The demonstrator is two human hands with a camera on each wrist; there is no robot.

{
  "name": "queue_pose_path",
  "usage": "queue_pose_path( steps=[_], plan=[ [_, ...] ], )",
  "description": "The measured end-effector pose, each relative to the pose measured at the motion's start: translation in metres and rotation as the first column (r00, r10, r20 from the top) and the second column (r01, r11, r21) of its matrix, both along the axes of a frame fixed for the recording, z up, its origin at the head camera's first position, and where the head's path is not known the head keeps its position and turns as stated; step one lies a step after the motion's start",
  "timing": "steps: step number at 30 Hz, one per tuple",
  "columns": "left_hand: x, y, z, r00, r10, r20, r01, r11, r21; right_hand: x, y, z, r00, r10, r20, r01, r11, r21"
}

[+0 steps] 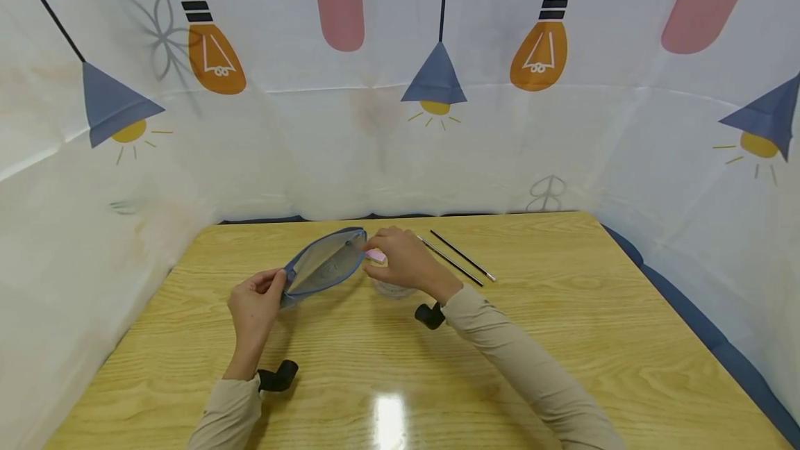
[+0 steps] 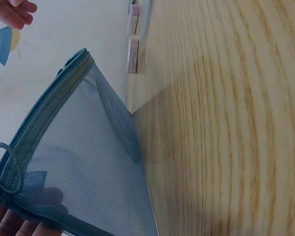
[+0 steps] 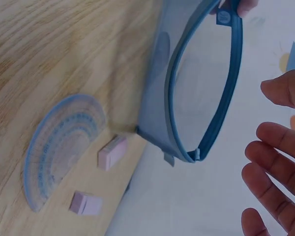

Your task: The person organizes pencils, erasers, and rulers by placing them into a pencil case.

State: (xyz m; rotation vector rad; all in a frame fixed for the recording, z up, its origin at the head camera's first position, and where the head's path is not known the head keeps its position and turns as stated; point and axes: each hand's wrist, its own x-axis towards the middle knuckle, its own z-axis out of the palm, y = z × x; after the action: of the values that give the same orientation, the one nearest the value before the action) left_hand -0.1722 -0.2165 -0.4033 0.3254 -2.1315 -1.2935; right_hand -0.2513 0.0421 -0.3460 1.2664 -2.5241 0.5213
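A blue mesh zip pouch (image 1: 326,266) stands over the table with its mouth spread wide. My left hand (image 1: 255,301) grips one end of it between thumb and fingers, close to the round ring pull (image 2: 21,169) of the zip. At the other end hovers my right hand (image 1: 407,260), its fingers spread and holding nothing; the right wrist view shows a gap between them and the pouch. Under the right hand, a clear protractor (image 3: 64,147) lies flat. Two pale pink erasers (image 3: 111,152) rest near its straight edge.
Two dark pencils (image 1: 464,255) lie side by side behind the right hand, slanting across the wooden table (image 1: 562,339). A white cloth printed with lamps and bulbs (image 1: 337,151) hangs around the table's back and sides.
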Motion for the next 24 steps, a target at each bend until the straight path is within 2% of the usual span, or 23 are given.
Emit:
queue_pose_path(
  steps=[11,20,24],
  plan=[
    [-0.003,-0.004,0.001,1.0,0.013,-0.02,-0.013,1.0,-0.008,0.001,0.012,-0.002,0.998,-0.065,0.002,0.065,0.994,-0.087],
    [-0.006,-0.004,0.0,0.999,0.033,-0.009,-0.033,0.998,0.052,-0.002,0.018,-0.01,0.993,-0.111,0.04,0.114,0.99,-0.082],
    [-0.007,-0.002,0.0,1.0,0.024,-0.02,-0.022,0.996,0.087,-0.002,0.02,-0.014,0.99,-0.129,0.056,0.133,0.988,-0.075]
  ],
)
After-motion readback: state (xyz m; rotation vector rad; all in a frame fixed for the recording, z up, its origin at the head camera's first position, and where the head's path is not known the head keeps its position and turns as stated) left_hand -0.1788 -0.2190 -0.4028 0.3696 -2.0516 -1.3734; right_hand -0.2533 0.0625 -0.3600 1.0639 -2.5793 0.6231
